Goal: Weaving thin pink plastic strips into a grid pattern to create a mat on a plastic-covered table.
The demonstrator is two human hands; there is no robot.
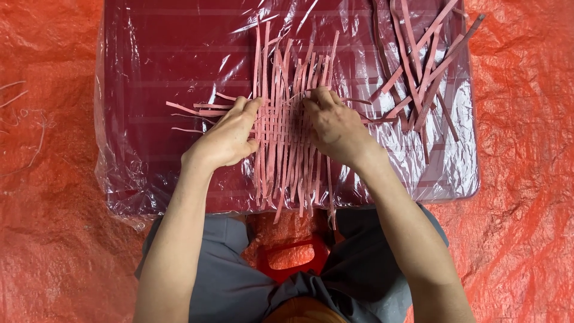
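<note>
- Your left hand [227, 139] lies flat-ish on the left edge of the woven mat of pink strips [286, 134], fingers extended and close together, tips pressing on the weave. It looks like a hold-down: the pressure keeps the crossed strips from sliding apart on the slick surface.
- Your right hand [335, 125] sits on the mat's right edge, fingers curled with the tips at the upper part of the weave. They seem to pinch a thin strip near the top row, but the tips are partly hidden, so I cannot tell how firm that pinch is.
- The mat lies directly between your two hands and under both sets of fingertips. Its upright strips run away past your fingers and back toward your wrists; the crosswise strips stick out to the left beyond your left fingertips.
- The mat rests on a dark red board wrapped in clear plastic film [149, 90], which gives a flat, smooth bed so strips can be slid into place.
- A loose pile of spare pink strips [421, 72] lies beyond and to the right of your right fingers, well apart from the weave, within reach of that hand.
- The board sits over your knees, with a red plastic stool [293, 258] below your wrists and an orange tarp [48, 209] all around.
</note>
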